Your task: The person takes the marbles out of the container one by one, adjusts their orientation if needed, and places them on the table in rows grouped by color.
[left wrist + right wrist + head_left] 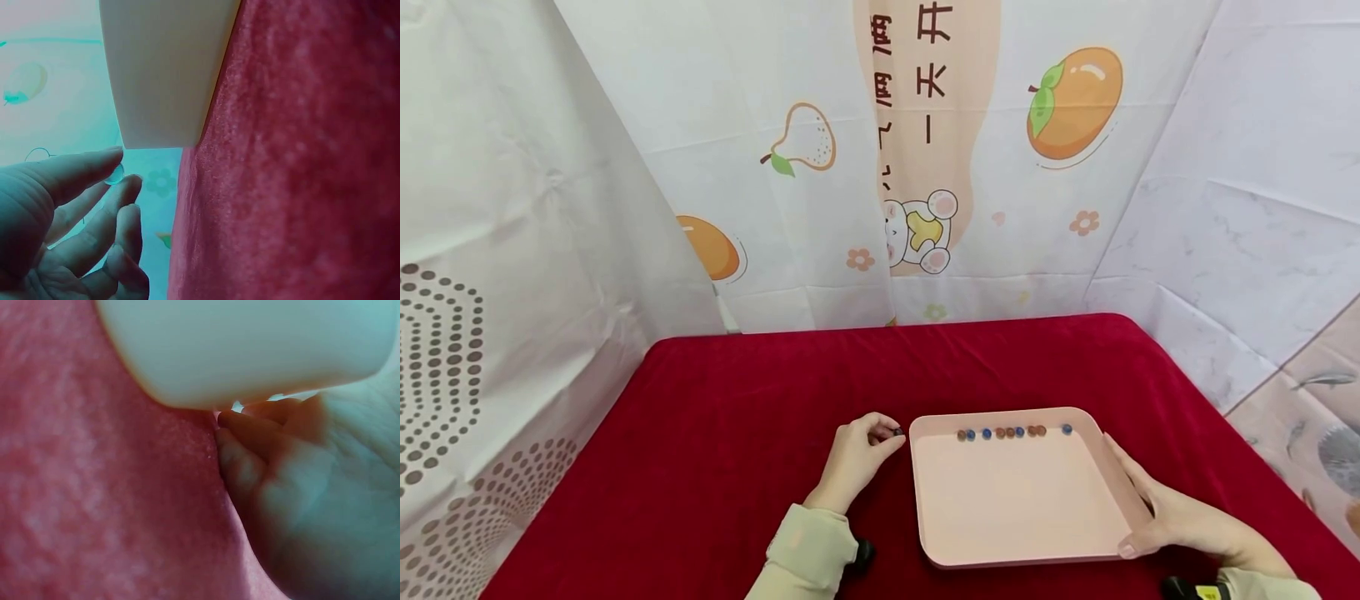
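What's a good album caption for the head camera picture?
Right hand holds a pink tray of blue and brown beads; left hand pinches a dark bead beside it.

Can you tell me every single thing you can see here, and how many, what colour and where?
Tray: one, pink, on the red cloth
Blue beads: four, blue, along the tray's far side
Brown beads: five, reddish brown, same row
Bead in fingers: one, looks dark, left of the tray
Cloth: one, red, over the table
Curtains: several, mostly white, behind and at both sides, with printed fruit, flowers, dots, writing and a bear
Sleeves: two, pale, on the forearms
Wrist gadgets: two, black, one at each wrist
Left hand: one, bare, pinching that single bead
Right hand: one, bare, holding the tray's right side

Points: Tray; Blue beads; Brown beads; Bead in fingers; Cloth; Curtains; Sleeves; Wrist gadgets; Left hand; Right hand
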A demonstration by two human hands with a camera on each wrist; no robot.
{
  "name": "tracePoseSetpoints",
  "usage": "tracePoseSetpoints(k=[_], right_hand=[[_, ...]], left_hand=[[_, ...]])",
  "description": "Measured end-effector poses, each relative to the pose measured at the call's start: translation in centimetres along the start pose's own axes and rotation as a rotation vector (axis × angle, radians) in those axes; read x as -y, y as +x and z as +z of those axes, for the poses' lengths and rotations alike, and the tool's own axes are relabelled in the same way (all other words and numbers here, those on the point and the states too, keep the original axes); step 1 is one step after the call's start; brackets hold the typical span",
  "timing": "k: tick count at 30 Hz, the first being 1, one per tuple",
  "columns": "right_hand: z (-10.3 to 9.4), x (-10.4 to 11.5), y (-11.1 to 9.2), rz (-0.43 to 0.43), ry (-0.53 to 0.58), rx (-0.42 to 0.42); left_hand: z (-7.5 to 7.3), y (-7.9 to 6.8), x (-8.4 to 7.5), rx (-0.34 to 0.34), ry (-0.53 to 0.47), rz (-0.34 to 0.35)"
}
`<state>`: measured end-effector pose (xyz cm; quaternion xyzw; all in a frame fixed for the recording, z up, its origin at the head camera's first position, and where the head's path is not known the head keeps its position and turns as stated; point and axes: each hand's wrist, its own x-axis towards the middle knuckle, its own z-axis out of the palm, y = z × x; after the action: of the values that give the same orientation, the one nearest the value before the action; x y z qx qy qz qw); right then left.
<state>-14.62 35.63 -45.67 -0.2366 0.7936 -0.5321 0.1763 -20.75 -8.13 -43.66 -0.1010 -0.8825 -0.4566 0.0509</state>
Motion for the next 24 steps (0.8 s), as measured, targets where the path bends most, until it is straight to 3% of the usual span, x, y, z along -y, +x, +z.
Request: tracePoseSetpoints(k=[5, 11, 18, 24], right_hand=[[-0.1, 0.1, 0.0, 0.026, 0.001, 0.001], [-0.1, 0.2, 0.1, -0.003, -0.013, 0.003], [-0.3, 0.2, -0.1, 0.066, 0.047, 0.02], [-0.1, 0.1, -0.6, 0.055, 0.096, 0.031]], left_hand=[[-0.1, 0.0, 0.2, 0.026, 0.044, -0.036], [-0.3, 0.0, 0.5, 0.053, 0.098, -0.068], [-0.1, 0.1, 1.1, 0.102, 0.066, -0.111], [0.2, 0.0, 1.3, 0.125, 0.045, -0.135]])
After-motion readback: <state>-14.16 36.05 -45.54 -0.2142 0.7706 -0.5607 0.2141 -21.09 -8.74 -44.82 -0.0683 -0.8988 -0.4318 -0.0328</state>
